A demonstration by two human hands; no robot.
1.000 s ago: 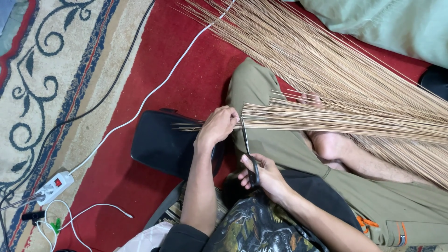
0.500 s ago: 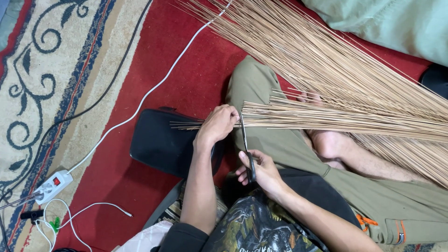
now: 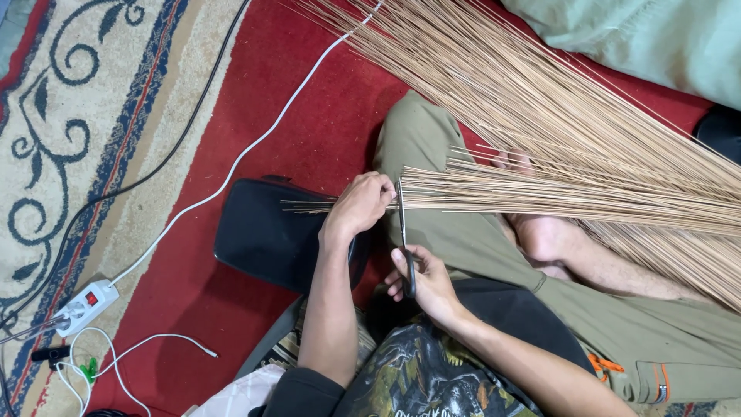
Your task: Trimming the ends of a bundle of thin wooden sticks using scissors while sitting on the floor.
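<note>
At frame centre your left hand point(image 3: 360, 205) is closed around the thin tan sticks point(image 3: 540, 197), which fan to the right edge. Just below, your right hand point(image 3: 423, 279) grips dark scissors point(image 3: 404, 235), blade upright against the bundle. A black pouch point(image 3: 270, 235) lies centre-left; a white power strip point(image 3: 83, 307) lower left.

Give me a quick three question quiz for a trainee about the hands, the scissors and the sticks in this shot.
1. True or false: the left hand grips the bundle of thin sticks.
2. Which hand holds the scissors?
3. The black cushion lies: A) on the red carpet, B) on the green cloth, C) on the power strip.

Key: 1 true; 2 the right hand; 3 A.
</note>
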